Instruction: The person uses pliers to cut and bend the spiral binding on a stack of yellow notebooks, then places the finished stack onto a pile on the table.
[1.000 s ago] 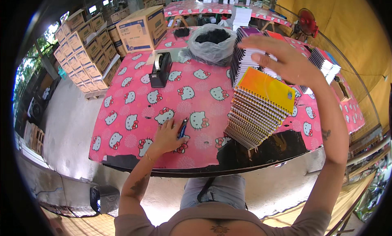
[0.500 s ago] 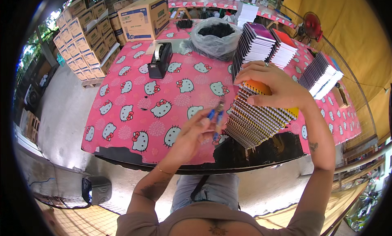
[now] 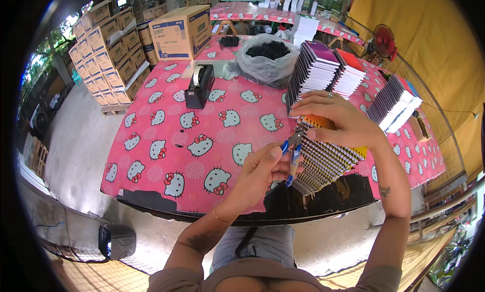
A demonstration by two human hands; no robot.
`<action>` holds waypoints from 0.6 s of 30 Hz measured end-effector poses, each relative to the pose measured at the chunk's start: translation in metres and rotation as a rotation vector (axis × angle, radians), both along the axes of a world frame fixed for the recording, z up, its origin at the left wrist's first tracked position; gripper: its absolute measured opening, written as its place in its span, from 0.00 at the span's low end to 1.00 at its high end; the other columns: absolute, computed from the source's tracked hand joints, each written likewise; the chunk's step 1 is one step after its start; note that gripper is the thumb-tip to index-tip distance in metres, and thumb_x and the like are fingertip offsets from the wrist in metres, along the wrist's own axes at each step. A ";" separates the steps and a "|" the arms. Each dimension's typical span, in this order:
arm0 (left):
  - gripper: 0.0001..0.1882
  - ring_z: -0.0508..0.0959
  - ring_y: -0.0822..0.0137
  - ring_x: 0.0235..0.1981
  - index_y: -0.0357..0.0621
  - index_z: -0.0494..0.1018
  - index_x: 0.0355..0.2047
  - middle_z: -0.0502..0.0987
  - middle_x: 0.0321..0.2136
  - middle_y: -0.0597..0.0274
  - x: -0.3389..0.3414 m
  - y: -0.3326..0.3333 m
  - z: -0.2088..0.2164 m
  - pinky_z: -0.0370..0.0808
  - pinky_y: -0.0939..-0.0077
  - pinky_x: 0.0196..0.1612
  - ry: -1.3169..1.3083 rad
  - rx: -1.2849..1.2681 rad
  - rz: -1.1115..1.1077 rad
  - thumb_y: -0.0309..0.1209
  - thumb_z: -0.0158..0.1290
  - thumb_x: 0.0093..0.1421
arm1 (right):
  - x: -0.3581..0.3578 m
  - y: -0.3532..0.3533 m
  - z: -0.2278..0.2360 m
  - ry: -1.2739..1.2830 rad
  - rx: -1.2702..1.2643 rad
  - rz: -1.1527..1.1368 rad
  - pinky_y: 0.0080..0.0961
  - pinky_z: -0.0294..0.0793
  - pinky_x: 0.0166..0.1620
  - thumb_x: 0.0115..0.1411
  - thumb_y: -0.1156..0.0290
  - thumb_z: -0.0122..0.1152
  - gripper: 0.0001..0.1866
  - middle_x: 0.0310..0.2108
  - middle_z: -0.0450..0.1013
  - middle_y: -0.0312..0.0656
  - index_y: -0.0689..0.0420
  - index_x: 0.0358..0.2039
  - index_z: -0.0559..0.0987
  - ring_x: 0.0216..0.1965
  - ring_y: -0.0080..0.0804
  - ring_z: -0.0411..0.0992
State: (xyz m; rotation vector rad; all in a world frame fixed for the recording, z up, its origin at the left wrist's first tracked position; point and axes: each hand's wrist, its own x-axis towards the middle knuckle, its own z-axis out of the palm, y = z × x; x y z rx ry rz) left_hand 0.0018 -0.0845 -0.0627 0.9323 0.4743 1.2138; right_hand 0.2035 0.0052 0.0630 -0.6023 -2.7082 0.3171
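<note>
My left hand [image 3: 260, 173] is wrapped round a pair of blue-handled pliers [image 3: 295, 145], whose jaws are at the coiled edges near the top of a stack of spiral notebooks [image 3: 328, 160]. Whether the jaws grip a coil end cannot be made out. My right hand [image 3: 339, 118] lies over the top notebook, thumb and fingers spread along its orange-yellow cover. The stack stands at the table's front edge, its coils facing my left hand.
On the pink patterned table [image 3: 166, 120] stand a black tape dispenser [image 3: 200, 85], a plastic bag of black coils [image 3: 267, 59], a carton [image 3: 181, 33] and purple [image 3: 316, 62], red [image 3: 348, 72] and further notebook stacks [image 3: 394, 102]. A red fan [image 3: 385, 40] stands behind at right.
My left hand has moved right with the pliers, bringing their jaws from beside the stack up to the coils. My right hand stays on the top notebook.
</note>
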 end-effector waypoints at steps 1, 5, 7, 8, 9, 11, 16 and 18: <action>0.24 0.80 0.56 0.39 0.34 0.66 0.53 0.77 0.42 0.47 0.001 0.000 0.001 0.78 0.65 0.43 -0.012 -0.011 0.003 0.43 0.42 0.68 | 0.001 0.001 -0.002 -0.004 0.010 -0.006 0.40 0.61 0.58 0.55 0.58 0.61 0.21 0.49 0.72 0.45 0.53 0.47 0.77 0.55 0.44 0.66; 0.24 0.77 0.64 0.33 0.35 0.68 0.55 0.77 0.38 0.55 0.004 -0.003 0.009 0.74 0.75 0.37 0.379 0.214 0.239 0.43 0.43 0.69 | 0.002 0.002 -0.004 -0.008 0.002 -0.015 0.41 0.60 0.59 0.55 0.57 0.60 0.22 0.49 0.72 0.43 0.53 0.48 0.76 0.55 0.43 0.65; 0.23 0.75 0.68 0.31 0.36 0.68 0.55 0.77 0.36 0.58 0.003 -0.004 0.010 0.72 0.77 0.36 0.580 0.351 0.353 0.41 0.43 0.69 | 0.002 0.001 -0.002 -0.015 -0.024 -0.019 0.41 0.59 0.60 0.55 0.57 0.61 0.22 0.49 0.71 0.42 0.53 0.48 0.76 0.56 0.43 0.65; 0.22 0.75 0.69 0.31 0.36 0.68 0.55 0.76 0.36 0.59 0.001 -0.003 0.009 0.72 0.77 0.36 0.574 0.363 0.351 0.40 0.43 0.69 | 0.002 0.001 -0.001 -0.025 -0.036 -0.025 0.41 0.59 0.60 0.54 0.57 0.61 0.22 0.49 0.71 0.42 0.53 0.48 0.76 0.56 0.43 0.65; 0.22 0.75 0.71 0.31 0.36 0.68 0.55 0.76 0.35 0.59 0.000 -0.002 0.008 0.71 0.78 0.36 0.569 0.375 0.349 0.39 0.43 0.69 | 0.002 0.001 0.000 -0.035 -0.048 -0.032 0.41 0.58 0.60 0.54 0.57 0.61 0.23 0.49 0.71 0.42 0.52 0.48 0.76 0.56 0.42 0.65; 0.21 0.74 0.73 0.32 0.36 0.68 0.56 0.76 0.34 0.60 -0.004 -0.001 0.004 0.71 0.78 0.36 0.557 0.393 0.350 0.37 0.42 0.70 | 0.001 -0.001 0.004 -0.048 -0.037 -0.029 0.41 0.58 0.60 0.52 0.57 0.62 0.23 0.49 0.71 0.41 0.52 0.48 0.76 0.55 0.42 0.65; 0.24 0.79 0.64 0.39 0.33 0.65 0.58 0.78 0.40 0.55 0.000 -0.004 0.000 0.75 0.72 0.43 0.250 0.178 0.198 0.39 0.41 0.70 | -0.001 -0.005 0.004 -0.064 -0.030 -0.056 0.41 0.58 0.60 0.50 0.58 0.63 0.24 0.49 0.71 0.41 0.51 0.48 0.76 0.56 0.42 0.64; 0.25 0.80 0.60 0.42 0.32 0.64 0.57 0.78 0.43 0.52 -0.001 -0.005 -0.001 0.76 0.69 0.45 0.230 0.179 0.186 0.40 0.41 0.70 | -0.001 -0.004 0.002 -0.055 -0.044 -0.054 0.41 0.58 0.60 0.50 0.58 0.63 0.24 0.50 0.70 0.41 0.50 0.48 0.76 0.56 0.42 0.64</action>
